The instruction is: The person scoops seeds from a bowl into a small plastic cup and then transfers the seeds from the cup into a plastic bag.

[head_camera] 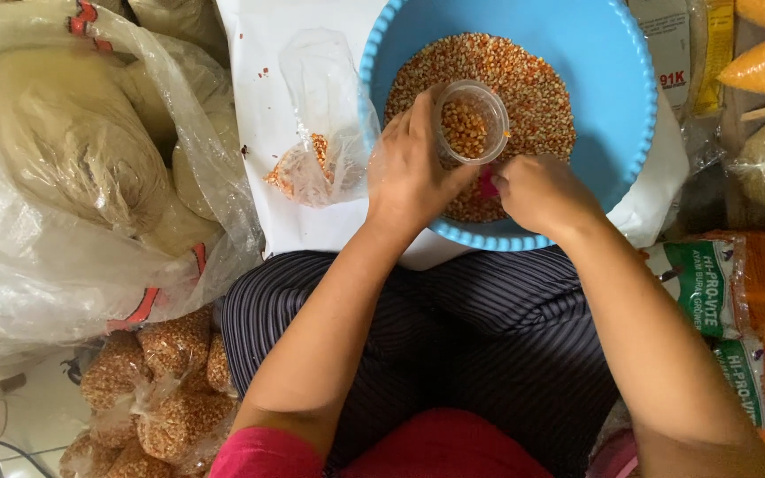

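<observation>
Cup [471, 124] of corn over basin [613, 80].
Left hand [413, 173] grips cup; right hand [542, 193] fisted, its pink object mostly hidden.

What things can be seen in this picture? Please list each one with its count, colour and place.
basin: one, blue, top centre, holding kernels.
corn kernels: a heap, orange and yellow, inside the basin.
clear cup: one, transparent, partly filled with kernels, over the basin.
small plastic bag: one, clear, few kernels inside, left of the basin on white paper.
large plastic sack: one, clear, pale contents, far left.
packed kernel bags: several, clear, bottom left.
printed feed packets: several, orange and green, right.
left hand: grip around the cup.
right hand: closed on something pink, mostly hidden.
</observation>
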